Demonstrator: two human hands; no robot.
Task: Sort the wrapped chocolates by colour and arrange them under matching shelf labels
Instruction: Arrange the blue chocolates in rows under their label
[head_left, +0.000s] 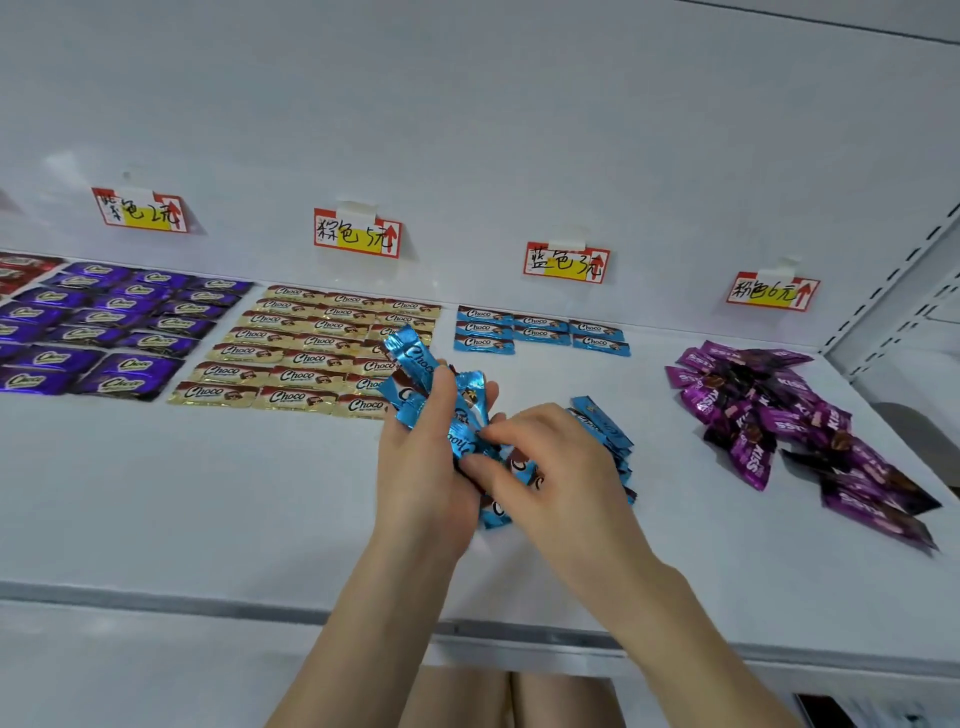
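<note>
The left hand holds a bunch of blue chocolates above the shelf, its fingers curled round them like a ready stock. The right hand pinches one wrapper in that bunch, I'd guess to draw it out for the blue rows begun under the blue label. More blue ones lie in a heap just under the right hand. The gold rows and purple rows lie flat, logos up. The pink pile looks unsorted.
</note>
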